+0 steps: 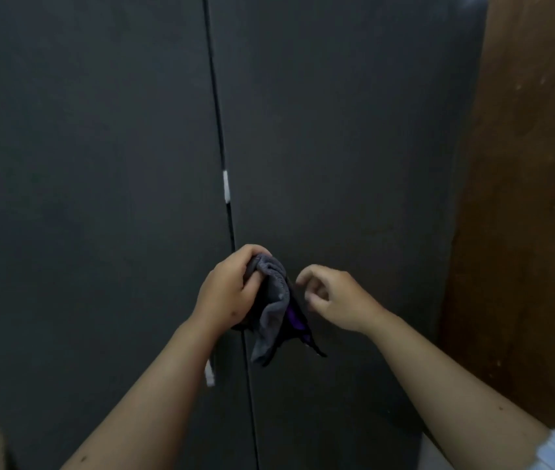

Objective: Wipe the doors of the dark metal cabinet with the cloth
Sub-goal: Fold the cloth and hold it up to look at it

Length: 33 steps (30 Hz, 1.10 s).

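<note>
Our left hand (227, 290) grips the bunched cloth (274, 308), which hangs lengthwise downward before the cabinet doors (337, 147); our right hand (332, 298) hovers beside it, fingers loosely curled, holding nothing.

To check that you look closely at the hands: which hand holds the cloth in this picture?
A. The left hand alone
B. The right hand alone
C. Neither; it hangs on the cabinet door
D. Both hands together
A: the left hand grips the bunched cloth in front of the cabinet, while the right hand is beside it with fingers loosely curled, holding nothing.
</note>
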Tool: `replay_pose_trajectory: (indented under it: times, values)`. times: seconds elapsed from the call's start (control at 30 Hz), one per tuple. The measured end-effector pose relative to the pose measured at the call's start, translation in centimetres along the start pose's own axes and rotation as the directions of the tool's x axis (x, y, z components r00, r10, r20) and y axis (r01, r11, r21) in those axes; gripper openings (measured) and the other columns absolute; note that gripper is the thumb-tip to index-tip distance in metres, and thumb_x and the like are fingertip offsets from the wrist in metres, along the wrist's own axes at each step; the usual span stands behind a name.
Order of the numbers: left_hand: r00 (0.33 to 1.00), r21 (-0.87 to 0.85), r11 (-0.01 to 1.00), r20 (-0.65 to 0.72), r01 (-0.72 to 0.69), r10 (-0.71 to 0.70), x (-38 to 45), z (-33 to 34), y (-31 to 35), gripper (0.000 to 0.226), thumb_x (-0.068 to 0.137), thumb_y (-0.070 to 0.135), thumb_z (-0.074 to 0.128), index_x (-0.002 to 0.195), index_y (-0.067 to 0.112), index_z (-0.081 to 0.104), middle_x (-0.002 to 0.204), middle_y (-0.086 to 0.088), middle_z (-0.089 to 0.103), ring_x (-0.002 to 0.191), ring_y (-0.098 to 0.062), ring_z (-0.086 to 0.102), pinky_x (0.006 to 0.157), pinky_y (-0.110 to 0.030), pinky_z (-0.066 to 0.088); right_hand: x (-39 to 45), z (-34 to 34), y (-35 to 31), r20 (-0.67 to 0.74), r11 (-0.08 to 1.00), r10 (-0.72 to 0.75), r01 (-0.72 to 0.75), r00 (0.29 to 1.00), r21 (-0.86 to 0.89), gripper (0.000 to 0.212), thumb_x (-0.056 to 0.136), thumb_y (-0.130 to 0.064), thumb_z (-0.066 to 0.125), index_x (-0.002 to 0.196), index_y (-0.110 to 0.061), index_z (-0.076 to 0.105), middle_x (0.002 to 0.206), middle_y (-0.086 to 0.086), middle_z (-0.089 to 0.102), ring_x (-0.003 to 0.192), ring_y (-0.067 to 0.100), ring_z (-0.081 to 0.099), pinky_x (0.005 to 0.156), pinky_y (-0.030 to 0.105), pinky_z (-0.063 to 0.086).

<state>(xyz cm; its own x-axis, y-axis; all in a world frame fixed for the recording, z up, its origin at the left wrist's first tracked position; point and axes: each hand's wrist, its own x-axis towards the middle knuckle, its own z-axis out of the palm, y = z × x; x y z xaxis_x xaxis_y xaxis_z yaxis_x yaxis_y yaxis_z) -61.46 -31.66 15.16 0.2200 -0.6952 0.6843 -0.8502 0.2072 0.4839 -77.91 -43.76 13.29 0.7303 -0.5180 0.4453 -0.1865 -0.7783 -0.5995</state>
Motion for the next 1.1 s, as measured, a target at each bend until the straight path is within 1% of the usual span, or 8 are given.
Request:
replay_pose_trajectory:
  times: [0.1,0.2,0.4,0.57,0.67,0.8,0.93,1.1]
  values:
    - [0.999,-0.007,1.000,0.039,0.002,-0.002,0.5,-2.4,2.3,0.032,0.086,0.007,0.053,0.093,0.038,0.052,0.090,0.016,0.063,0.089,-0.012,0.060,0.080,-0.040,0.049,0.0,-1.9,-2.7,0.070,0.984,0.053,-0.064,0.996,0.168,0.029,0.077,-0.022,0.076,0.101,-0.022,0.060,0.087,-0.005,0.060,0.074,0.008,0.058,0.072,0.026,0.049]
    - [0.998,-0.024,1.000,0.057,-0.010,0.011,0.7,-4.2,4.5,0.038,0.087,0.007,0.053,0.090,0.044,0.050,0.088,0.018,0.063,0.087,-0.006,0.060,0.079,-0.034,0.049,-0.8,-1.9,-4.6,0.262,0.995,0.059,-0.077,0.963,0.060,0.037,0.076,-0.025,0.077,0.107,-0.020,0.060,0.103,-0.005,0.065,0.094,0.010,0.062,0.086,0.035,0.052]
    - [0.995,-0.056,0.997,0.084,0.061,-0.056,-0.7,-7.5,6.4,0.046,0.081,-0.007,0.048,0.094,0.036,0.052,0.093,0.019,0.061,0.089,0.002,0.056,0.078,-0.010,0.041,-1.6,-4.7,-7.7,0.196,0.978,0.075,-0.111,0.978,0.177,0.021,0.082,0.001,0.063,0.094,-0.016,0.062,0.094,0.010,0.068,0.090,0.030,0.066,0.085,0.051,0.053]
    - [0.975,0.013,0.996,0.204,0.086,-0.087,-2.4,-8.2,7.2,0.058,0.073,-0.012,0.054,0.116,0.028,0.052,0.093,0.009,0.058,0.086,-0.001,0.056,0.078,-0.011,0.042,-1.4,-7.4,-9.6,0.132,0.951,0.072,-0.108,0.989,0.291,0.023,0.085,0.001,0.059,0.092,-0.020,0.064,0.084,-0.002,0.070,0.081,0.016,0.064,0.076,0.033,0.052]
    - [0.926,0.025,0.993,0.358,0.117,-0.118,-3.1,-7.9,8.0,0.073,0.070,-0.009,0.055,0.126,0.035,0.043,0.104,0.005,0.057,0.097,-0.005,0.057,0.083,-0.015,0.045,-1.2,-8.1,-10.5,0.120,0.930,0.078,-0.115,0.990,0.350,0.024,0.085,0.000,0.059,0.091,-0.022,0.066,0.077,-0.006,0.072,0.076,0.011,0.066,0.072,0.027,0.053]
    - [0.805,-0.010,0.978,0.569,0.209,-0.167,-3.2,-7.7,9.0,0.071,0.069,0.005,0.069,0.121,0.041,0.038,0.108,0.019,0.055,0.099,0.009,0.053,0.081,-0.012,0.046,-1.1,-8.8,-11.8,0.164,0.946,0.051,-0.100,0.985,0.308,0.019,0.083,-0.005,0.063,0.092,-0.021,0.068,0.074,0.001,0.071,0.071,0.012,0.066,0.066,0.025,0.053]
    - [0.868,-0.044,0.972,0.462,0.229,-0.183,-3.3,-6.6,10.0,0.056,0.064,0.034,0.081,0.110,0.032,0.049,0.104,0.008,0.061,0.096,-0.001,0.059,0.087,-0.025,0.050,-1.4,-9.2,-12.7,0.287,0.950,0.027,-0.114,0.958,0.292,0.017,0.084,-0.006,0.064,0.097,-0.016,0.067,0.088,0.010,0.072,0.081,0.019,0.068,0.078,0.035,0.055]
    - [0.928,-0.047,0.983,0.340,0.180,-0.153,-3.6,-4.2,10.7,0.030,0.079,0.015,0.064,0.106,0.025,0.055,0.101,0.000,0.064,0.094,-0.017,0.062,0.085,-0.039,0.051,-2.2,-10.4,-12.9,0.367,0.939,0.001,-0.127,0.930,0.319,0.037,0.076,-0.016,0.077,0.110,-0.018,0.063,0.094,0.003,0.069,0.086,0.016,0.067,0.073,0.026,0.053]
